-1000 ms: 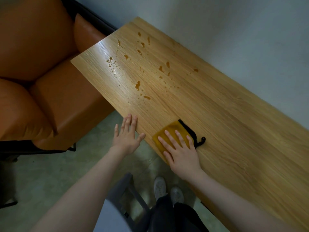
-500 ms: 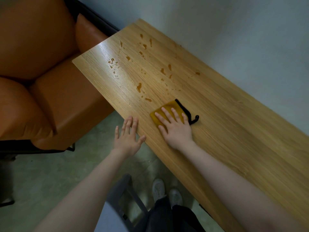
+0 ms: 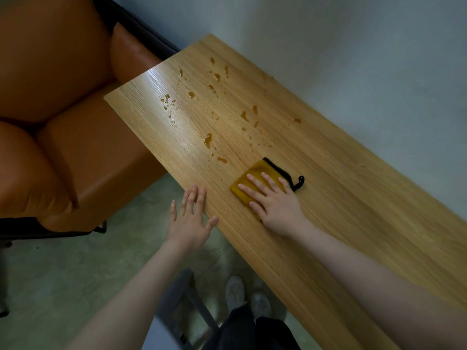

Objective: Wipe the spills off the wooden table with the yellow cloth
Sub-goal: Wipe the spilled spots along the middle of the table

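My right hand presses flat, fingers straight, on the yellow cloth on the wooden table; my left hand hangs open at the table's near edge, holding nothing. The spills, amber drops and small puddles, lie scattered just beyond my fingertips and well past them toward the far end. I judge the stroke goes best with steady palm pressure, pushing straight ahead over the nearest puddles without smearing them. The cloth is mustard-coloured, folded small, with a black cord trailing off beside my little finger.
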